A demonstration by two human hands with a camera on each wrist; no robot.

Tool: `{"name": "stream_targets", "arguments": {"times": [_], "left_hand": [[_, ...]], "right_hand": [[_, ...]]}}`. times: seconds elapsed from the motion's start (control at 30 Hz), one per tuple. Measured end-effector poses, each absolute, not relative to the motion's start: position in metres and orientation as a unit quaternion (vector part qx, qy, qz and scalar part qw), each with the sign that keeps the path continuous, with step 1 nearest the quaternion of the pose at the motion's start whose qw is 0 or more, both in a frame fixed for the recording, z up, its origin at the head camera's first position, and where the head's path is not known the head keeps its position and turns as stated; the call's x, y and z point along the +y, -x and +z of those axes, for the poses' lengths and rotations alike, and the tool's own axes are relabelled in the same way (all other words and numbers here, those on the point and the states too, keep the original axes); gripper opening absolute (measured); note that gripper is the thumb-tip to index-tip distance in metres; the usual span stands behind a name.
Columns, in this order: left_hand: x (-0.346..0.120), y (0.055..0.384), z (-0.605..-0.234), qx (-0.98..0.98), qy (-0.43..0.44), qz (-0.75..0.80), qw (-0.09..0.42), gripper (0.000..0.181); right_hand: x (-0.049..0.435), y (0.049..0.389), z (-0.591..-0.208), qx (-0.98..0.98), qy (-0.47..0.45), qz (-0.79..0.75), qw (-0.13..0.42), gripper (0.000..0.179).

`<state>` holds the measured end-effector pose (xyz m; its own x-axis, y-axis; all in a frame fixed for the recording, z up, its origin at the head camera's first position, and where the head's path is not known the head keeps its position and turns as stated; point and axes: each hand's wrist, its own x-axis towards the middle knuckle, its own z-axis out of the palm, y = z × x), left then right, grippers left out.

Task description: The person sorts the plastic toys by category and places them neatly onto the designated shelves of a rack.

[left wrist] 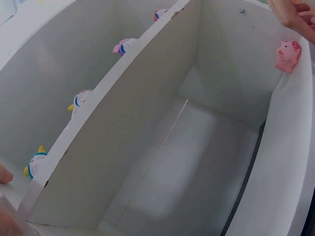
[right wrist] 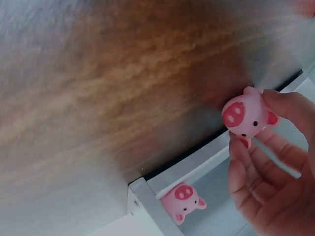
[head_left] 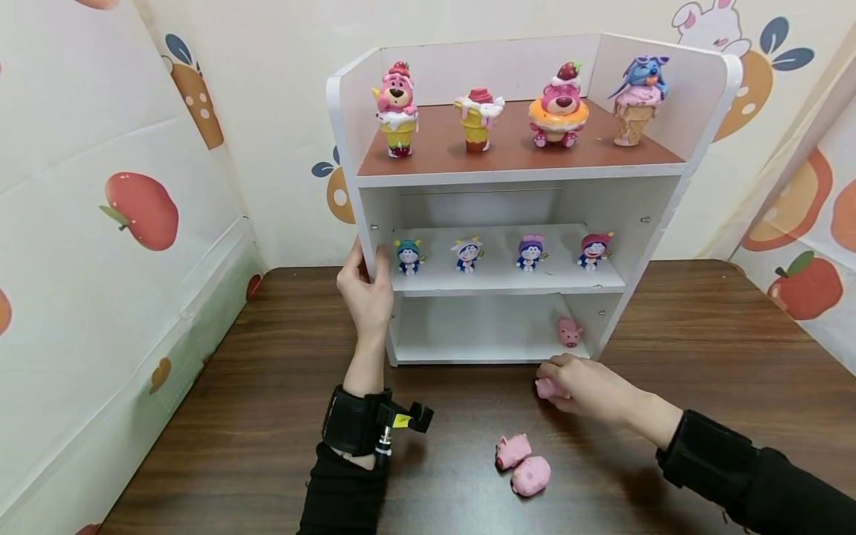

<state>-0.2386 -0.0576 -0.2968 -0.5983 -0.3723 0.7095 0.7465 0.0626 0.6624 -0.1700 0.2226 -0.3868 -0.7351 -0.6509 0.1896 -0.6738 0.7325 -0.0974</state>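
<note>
My left hand (head_left: 369, 301) grips the left side panel of a white display shelf (head_left: 511, 292), its thumb inside the panel's edge. Between the thumb and fingers of my right hand (head_left: 591, 383) is a small pink pig figurine (right wrist: 248, 114), held just in front of the lowest shelf board's right end. A second pig figurine (right wrist: 182, 201) stands on that board near the right corner. On the table in front of the shelf two more pig figurines (head_left: 513, 451) lie side by side, touching or nearly so.
Several small figures in coloured hats (head_left: 530, 253) stand in a row on the middle board. Larger ice-cream-themed figurines (head_left: 559, 111) line the brown top board. The shelf stands on a dark wood table (head_left: 267, 446), with patterned wall covering (head_left: 80, 297) at the left.
</note>
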Motion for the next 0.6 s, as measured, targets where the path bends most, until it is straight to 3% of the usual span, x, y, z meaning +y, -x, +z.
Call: {"name": "stream_targets", "arguments": {"times": [0.33,0.6], "left_hand": [[-0.057,0.238,-0.296,-0.594,0.154,-0.67,0.418,0.03],[-0.058,0.244,-0.301,-0.588,0.156,-0.674,0.419,0.031]], "right_hand": [[0.218,0.164,-0.389,-0.946,-0.301,0.086,0.082,0.025],[0.223,0.159,-0.386,-0.928,-0.349,0.089,0.096,0.052]]}}
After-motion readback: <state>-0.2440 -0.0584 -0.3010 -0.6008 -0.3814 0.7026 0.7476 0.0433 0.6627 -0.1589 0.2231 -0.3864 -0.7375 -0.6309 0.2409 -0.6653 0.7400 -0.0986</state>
